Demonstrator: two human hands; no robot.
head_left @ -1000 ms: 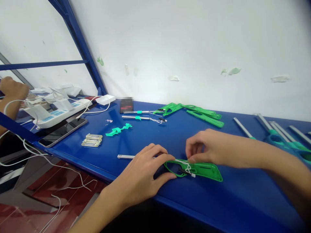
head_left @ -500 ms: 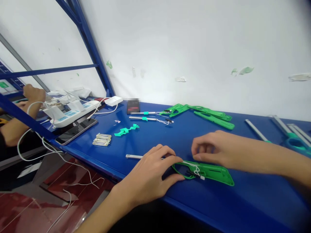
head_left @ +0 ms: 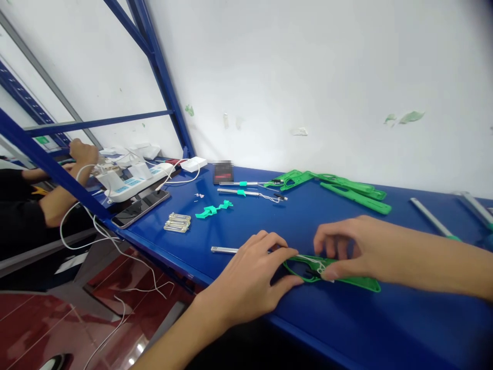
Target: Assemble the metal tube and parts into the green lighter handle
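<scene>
My left hand [head_left: 258, 277] is closed on the near end of a green plastic shell [head_left: 362, 282], pressing it to the blue tabletop. A thin silver tube [head_left: 225, 250] sticks out to the left from under this hand. White wires [head_left: 319, 266] and a small black part [head_left: 313, 274] lie in the shell, right of my left fingers. Over the shell hovers my right hand [head_left: 346, 249], fingers bent and apart from the thumb. The thumb tip is at the wires; whether it touches them I cannot tell.
More green shells [head_left: 354, 192] lie by the wall, with two wired silver tubes [head_left: 239, 192] nearby. Teal clips [head_left: 211, 210], a clear-yellowish stack [head_left: 177, 222], a phone [head_left: 140, 209] and a power strip [head_left: 142, 182] are leftward. Another person's arm [head_left: 65, 190] works beyond the blue frame.
My right hand has come down over the shell, its thumb now at the wires. The left hand keeps its hold. The whole view has shifted, so things appear farther right.
</scene>
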